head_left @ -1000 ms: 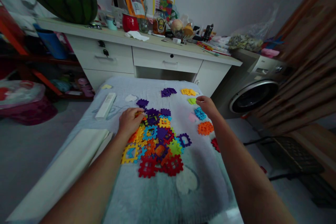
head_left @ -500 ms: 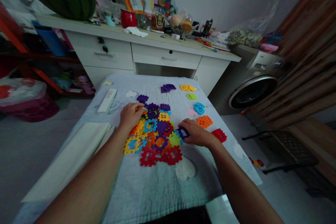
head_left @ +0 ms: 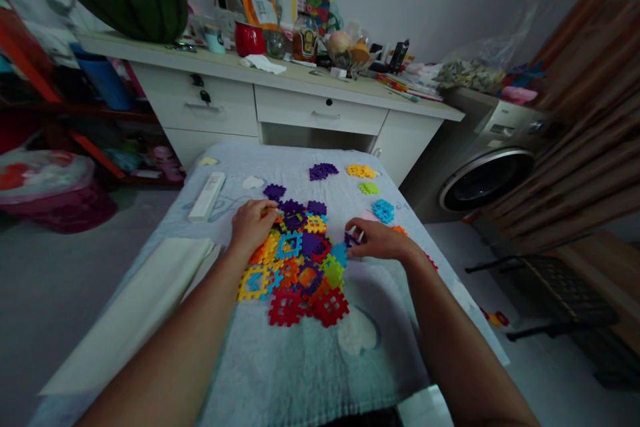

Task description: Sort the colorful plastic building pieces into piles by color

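Note:
A heap of notched plastic building tiles [head_left: 305, 260] in red, yellow, orange, blue, green and purple lies on the cloth-covered table. At its right side my right hand [head_left: 375, 238] pinches a dark purple tile [head_left: 351, 239] between thumb and fingers, just above the cloth. A light blue tile [head_left: 339, 254] lies beside it at the heap's edge. My left hand [head_left: 251, 225] rests against the upper left of the heap, its fingers curled together. Something yellowish shows at those fingertips, but what they grip is mostly hidden.
Farther back lie sorted piles: purple tiles [head_left: 323, 171], yellow tiles [head_left: 361, 171], a green tile [head_left: 369, 188] and blue tiles [head_left: 383, 211]. A white box [head_left: 207, 197] sits at left. Beyond stand a white desk [head_left: 320, 107] and a washing machine [head_left: 487, 160].
My right hand has lifted the purple tile slightly up from the heap's right edge, uncovering the light blue tile. My left hand stays at the heap's upper left. The view has shifted slightly.

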